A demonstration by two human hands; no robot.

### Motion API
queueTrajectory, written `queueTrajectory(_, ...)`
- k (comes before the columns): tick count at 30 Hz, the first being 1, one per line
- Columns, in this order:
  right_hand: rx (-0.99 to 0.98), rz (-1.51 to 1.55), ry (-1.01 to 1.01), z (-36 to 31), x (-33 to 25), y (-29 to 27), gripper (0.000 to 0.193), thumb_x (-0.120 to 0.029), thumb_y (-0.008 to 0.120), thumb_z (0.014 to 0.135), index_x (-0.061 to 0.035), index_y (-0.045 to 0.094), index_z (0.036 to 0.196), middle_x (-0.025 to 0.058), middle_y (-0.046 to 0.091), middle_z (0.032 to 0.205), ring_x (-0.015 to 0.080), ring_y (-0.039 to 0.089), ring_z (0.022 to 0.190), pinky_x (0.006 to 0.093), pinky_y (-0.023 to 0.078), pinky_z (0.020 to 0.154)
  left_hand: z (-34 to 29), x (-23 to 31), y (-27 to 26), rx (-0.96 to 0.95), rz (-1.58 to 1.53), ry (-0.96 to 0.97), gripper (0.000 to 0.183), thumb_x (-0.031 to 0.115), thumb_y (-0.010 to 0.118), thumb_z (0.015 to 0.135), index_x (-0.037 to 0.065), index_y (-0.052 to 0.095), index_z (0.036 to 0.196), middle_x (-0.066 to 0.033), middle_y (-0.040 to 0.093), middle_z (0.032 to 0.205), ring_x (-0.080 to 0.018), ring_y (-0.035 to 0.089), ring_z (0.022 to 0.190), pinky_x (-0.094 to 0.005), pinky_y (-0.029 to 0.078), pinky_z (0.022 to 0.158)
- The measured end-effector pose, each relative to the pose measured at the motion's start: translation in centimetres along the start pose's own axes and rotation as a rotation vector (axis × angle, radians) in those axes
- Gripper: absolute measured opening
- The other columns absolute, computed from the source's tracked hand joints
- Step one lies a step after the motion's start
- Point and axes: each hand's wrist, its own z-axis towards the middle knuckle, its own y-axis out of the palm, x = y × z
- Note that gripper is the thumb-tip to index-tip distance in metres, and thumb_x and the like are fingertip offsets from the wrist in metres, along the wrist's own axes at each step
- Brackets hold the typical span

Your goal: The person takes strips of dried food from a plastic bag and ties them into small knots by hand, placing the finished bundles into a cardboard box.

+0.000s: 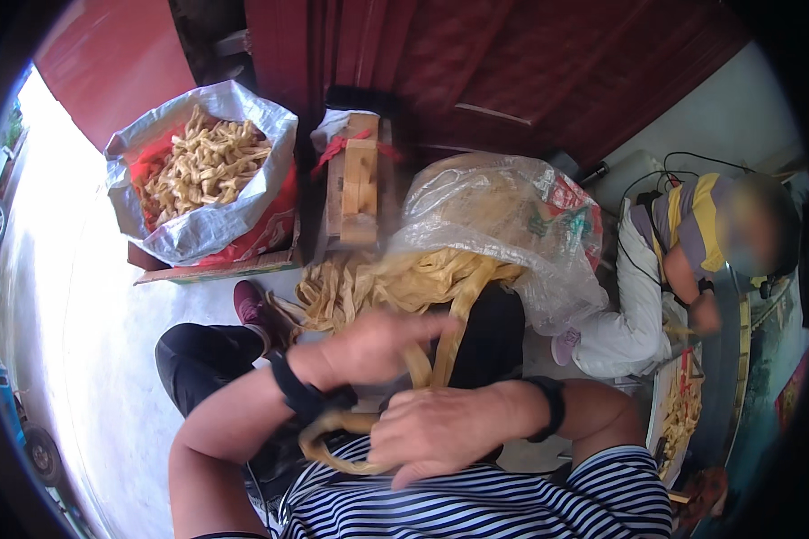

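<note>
A long, soft, yellowish-tan strip point(454, 337) runs from the pile in front of me down to my hands over my lap. My right hand point(445, 427) is closed round it, with the back of the hand facing up. One loop of the strip hangs to the left of this hand. Just above, my left hand point(368, 346) is smeared by motion, with a finger pointing right. The strip passes by its fingertips, and whether they grip it is hidden. The pile of similar strips point(395, 283) spills from a large clear plastic bag point(485, 198).
Left of the pile, a silvery sack point(274, 135) full of knotted tan pieces point(207, 166) stands in a cardboard box point(225, 271). A wooden block stand point(360, 184) is beside it. Another person point(683, 234) sits at right near a tray of tan pieces point(683, 404). Dark red doors rise behind.
</note>
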Motion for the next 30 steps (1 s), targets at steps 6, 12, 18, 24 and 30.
queueTrajectory(6, 0.165, -0.262, 1.043, -5.2, 6.6, -7.3, 0.019, -0.023, 0.066, 0.083, -0.0040, 0.068, 0.082, 0.0123, 0.066, 0.076, 0.0200, 0.063, 0.071, 0.0330, 0.049, 0.067, -2.3, -1.8, -2.5, 0.112, 0.494, -0.266, 0.036, 0.009, 0.066, 0.071, 0.005, 0.065, 0.107, -0.0175, 0.064, 0.075, -0.0345, 0.064, 0.069, -0.0384, 0.052, 0.064)
queueTrajectory(12, 1.178, -0.297, 1.051, -19.6, 15.5, -16.9, 0.030, -0.026, 0.058, 0.085, 0.0019, 0.067, 0.092, 0.0181, 0.068, 0.085, 0.0272, 0.066, 0.082, 0.0360, 0.051, 0.073, -1.2, 2.2, -6.7, 0.270, 0.676, -0.277, 0.033, 0.004, 0.064, 0.073, 0.003, 0.064, 0.106, -0.0157, 0.067, 0.087, -0.0336, 0.065, 0.077, -0.0367, 0.052, 0.066)
queueTrajectory(18, 0.126, -0.348, 1.153, -8.2, 7.5, -11.7, 0.021, -0.024, 0.062, 0.083, -0.0042, 0.069, 0.085, 0.0163, 0.067, 0.077, 0.0299, 0.065, 0.076, 0.0386, 0.051, 0.073, -0.5, 2.7, -7.2, 0.280, 0.928, -0.218, 0.036, 0.002, 0.064, 0.065, 0.005, 0.063, 0.101, -0.0090, 0.062, 0.077, -0.0300, 0.064, 0.067, -0.0384, 0.051, 0.058)
queueTrajectory(24, 0.799, 0.657, 0.452, 3.0, 6.8, -6.5, 0.030, -0.025, 0.058, 0.094, -0.0003, 0.057, 0.110, 0.0029, 0.059, 0.082, 0.0091, 0.057, 0.070, 0.0224, 0.046, 0.063, 3.3, 2.8, -8.2, 0.447, 0.874, 0.019, 0.045, 0.003, 0.068, 0.063, 0.007, 0.060, 0.107, -0.0064, 0.059, 0.072, -0.0284, 0.061, 0.063, -0.0375, 0.050, 0.054)
queueTrajectory(30, 0.343, 0.827, 0.473, 2.2, 6.5, -9.8, 0.031, -0.026, 0.053, 0.097, 0.0016, 0.064, 0.090, -0.0030, 0.054, 0.063, 0.0025, 0.049, 0.057, 0.0180, 0.037, 0.052, 0.6, -0.9, -15.5, 0.691, 1.343, 0.114, 0.037, 0.006, 0.071, 0.066, 0.008, 0.062, 0.102, -0.0043, 0.064, 0.078, -0.0233, 0.061, 0.065, -0.0331, 0.049, 0.068)
